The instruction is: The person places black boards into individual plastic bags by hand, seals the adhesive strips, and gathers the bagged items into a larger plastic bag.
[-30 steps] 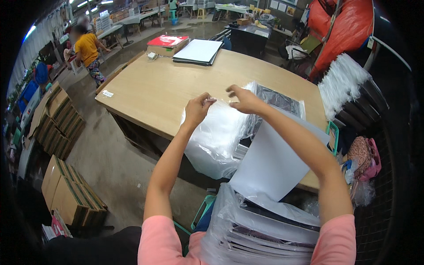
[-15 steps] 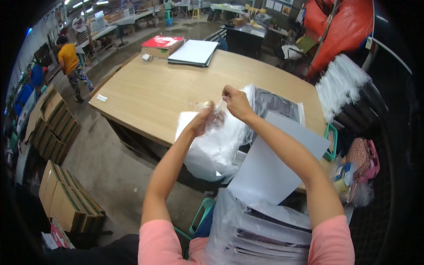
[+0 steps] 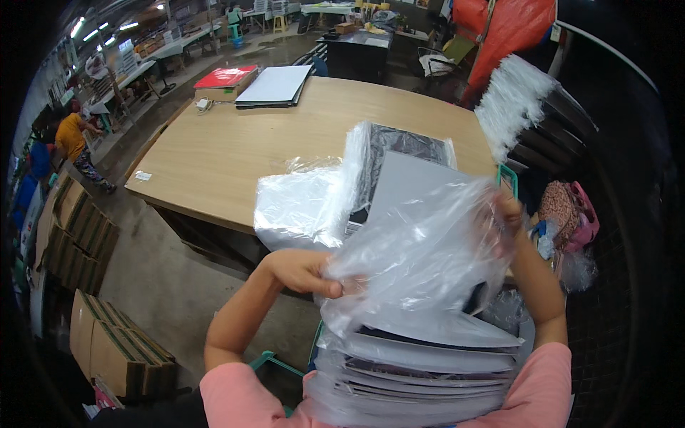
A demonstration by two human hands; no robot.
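A clear plastic bag (image 3: 421,246) is stretched between my two hands above my lap. My left hand (image 3: 307,274) grips its left edge, thumb on top and fingers partly behind the film. My right hand (image 3: 505,217) holds the opposite side; its fingers are blurred and partly covered by the film. Beneath the bag, a stack of flat grey boards in plastic (image 3: 428,374) rests on my lap. A bare grey board (image 3: 407,178) lies just beyond the bag, on the table's near edge. Left of it is a pile of clear plastic bags (image 3: 300,203).
Plastic-wrapped dark sheets (image 3: 410,139) lie on the wooden table (image 3: 214,157). White-topped boards (image 3: 275,85) and a red-topped box (image 3: 225,78) sit at its far side. Cardboard bundles (image 3: 118,342) stand on the floor at left. A person in a yellow shirt (image 3: 70,135) is beyond them.
Both hands have come from over the bag pile back toward my lap and spread apart, with a clear plastic bag now opened between them. The view has shifted right; the person at left has moved.
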